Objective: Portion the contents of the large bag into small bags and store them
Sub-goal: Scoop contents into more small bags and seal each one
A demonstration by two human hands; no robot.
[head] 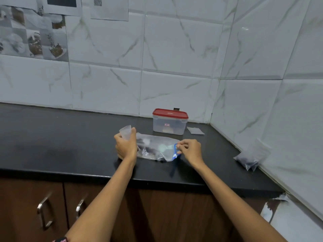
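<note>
A large clear bag (pixel 153 147) with dark contents and a blue zip edge lies flat on the black counter (pixel 61 140). My right hand (pixel 189 151) pinches the blue zip end of that bag at its right side. My left hand (pixel 126 145) rests at the bag's left end and grips a small empty clear bag (pixel 126 131) that sticks up above the fingers. A filled small bag (pixel 251 157) with dark contents leans against the right wall.
A clear plastic container (pixel 169 124) with a red lid stands behind the large bag near the back wall. A flat small empty bag (pixel 195 131) lies to its right. Tiled walls close the back and right sides. Brown cabinet doors with metal handles (pixel 44 213) sit below the counter's front edge.
</note>
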